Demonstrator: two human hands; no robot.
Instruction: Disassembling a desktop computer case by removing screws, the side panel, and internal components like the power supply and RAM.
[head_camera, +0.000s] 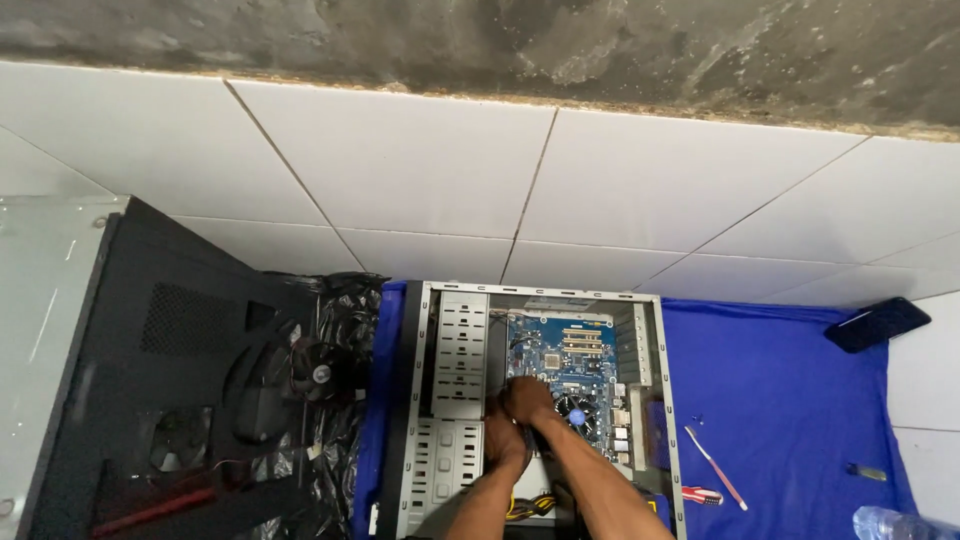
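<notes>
Grey open computer case: we see bare matt sheet metal.
Blue floor cloth: smooth fabric.
White floor tiles: glossy.

Open computer case on a blue cloth, left hand and right hand together over the blue motherboard, black side panel lying at left, screwdriver at right

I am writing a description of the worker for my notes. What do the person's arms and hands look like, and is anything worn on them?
Both forearms are bare: no sleeves show up to the bottom edge of the picture. The left hand and the right hand are bare too, with no gloves. No watch, bracelet or ring can be seen, though the hands are small in the head view.
</notes>
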